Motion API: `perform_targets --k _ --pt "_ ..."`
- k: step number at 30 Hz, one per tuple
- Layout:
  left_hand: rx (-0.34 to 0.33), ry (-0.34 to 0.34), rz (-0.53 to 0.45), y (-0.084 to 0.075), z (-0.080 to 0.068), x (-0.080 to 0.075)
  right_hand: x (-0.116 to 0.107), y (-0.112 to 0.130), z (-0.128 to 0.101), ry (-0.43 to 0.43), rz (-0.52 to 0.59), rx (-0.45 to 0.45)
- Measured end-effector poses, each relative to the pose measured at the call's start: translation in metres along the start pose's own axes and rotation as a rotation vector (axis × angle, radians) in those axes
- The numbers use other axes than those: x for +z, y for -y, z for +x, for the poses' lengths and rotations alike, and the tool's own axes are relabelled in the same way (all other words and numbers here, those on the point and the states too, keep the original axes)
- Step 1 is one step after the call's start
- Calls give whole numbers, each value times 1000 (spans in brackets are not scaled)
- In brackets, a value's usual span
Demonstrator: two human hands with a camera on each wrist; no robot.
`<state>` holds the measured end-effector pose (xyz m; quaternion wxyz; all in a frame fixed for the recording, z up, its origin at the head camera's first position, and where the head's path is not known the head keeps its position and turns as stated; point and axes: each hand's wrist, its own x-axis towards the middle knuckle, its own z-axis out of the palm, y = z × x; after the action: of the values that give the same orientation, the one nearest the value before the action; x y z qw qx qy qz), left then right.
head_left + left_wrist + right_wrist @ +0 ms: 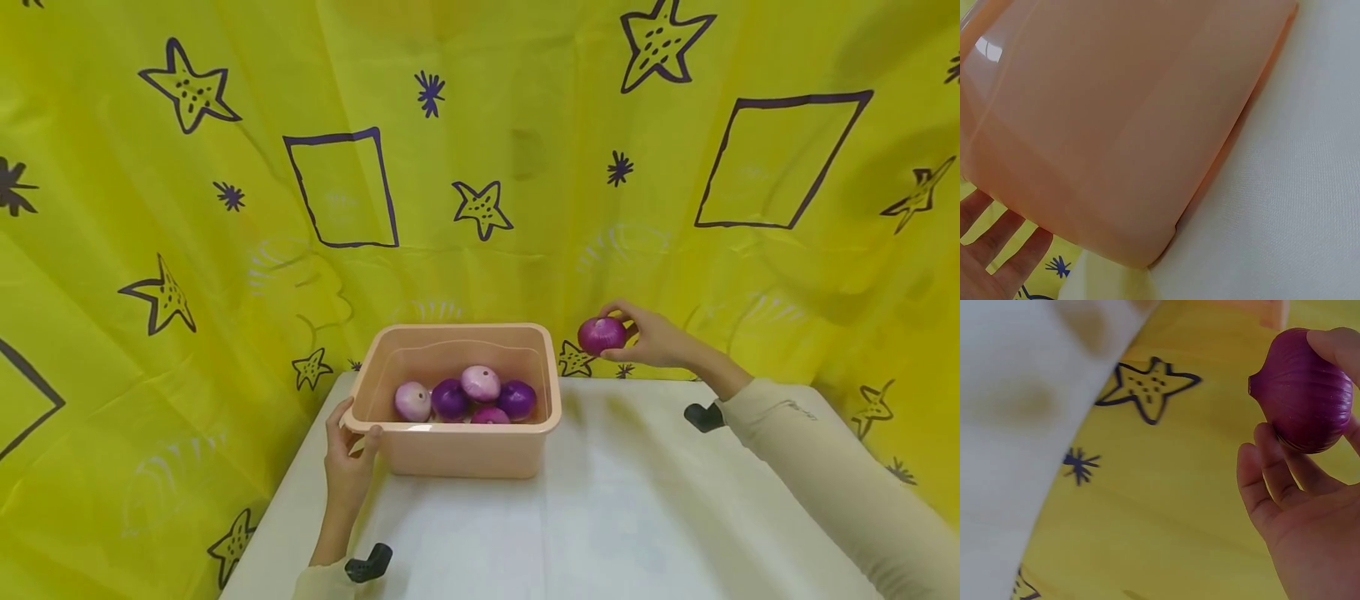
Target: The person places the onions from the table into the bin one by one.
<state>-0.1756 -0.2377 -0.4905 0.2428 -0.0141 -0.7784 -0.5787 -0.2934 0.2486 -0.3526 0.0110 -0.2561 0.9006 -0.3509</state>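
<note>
A peach plastic tub stands on the white table with several purple and pale onions inside. My left hand grips the tub's near-left corner, thumb over the rim. In the left wrist view the tub's wall fills the frame, with my fingers along its lower left. My right hand holds a dark purple onion in the air, just right of the tub and above the table's far edge. The right wrist view has the onion pinched in my fingertips.
A yellow cloth with purple stars and squares hangs behind and around the table. Bare white table surface lies in front of and to the right of the tub. The table's left edge runs close by my left forearm.
</note>
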Motion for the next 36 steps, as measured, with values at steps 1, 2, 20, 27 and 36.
perform_targets --k 1,2,20,27,36 --pt "0 2 3 0 0 0 -4 3 1 -9 3 -1" --pt "-1 3 4 1 0 0 -8 6 3 -21 -1 -7" --pt "-7 -1 -1 -1 -2 4 -11 40 40 27 -13 -62" --pt "-14 -18 12 -3 -4 5 15 71 70 103 54 -118" --pt "-21 -10 17 -5 -4 3 68 107 110 203 135 -215"
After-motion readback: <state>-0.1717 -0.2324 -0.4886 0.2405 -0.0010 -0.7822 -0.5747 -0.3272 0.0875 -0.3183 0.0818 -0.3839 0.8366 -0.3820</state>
